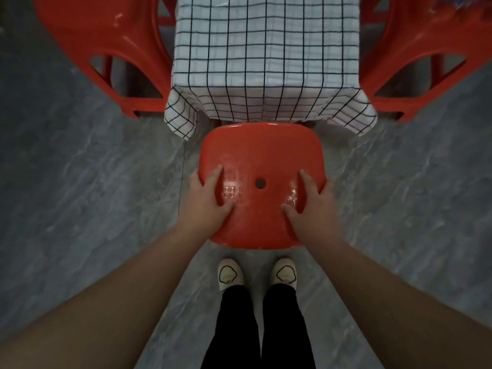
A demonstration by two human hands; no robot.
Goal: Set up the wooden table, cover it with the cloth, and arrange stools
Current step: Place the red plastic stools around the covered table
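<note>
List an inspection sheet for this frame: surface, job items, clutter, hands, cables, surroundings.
Surface: checked cloth covers the table, corners hanging down.
Job's things: left stool and right stool flank the table; near stool sits at its front edge.
Clutter: nothing seen.
Hands: left hand and right hand grip the near stool's seat at its sides.
Cables: nothing seen.
Surroundings: grey floor; pale shoes behind the near stool.

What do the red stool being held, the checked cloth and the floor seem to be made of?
The red stool looks like glossy moulded plastic: light glints off its smooth seat, with a moulded hole. The checked cloth seems thin matt woven fabric: it creases and drapes at the corners. The floor looks like grey veined stone or tile, slightly shiny; which, I cannot tell.
</note>
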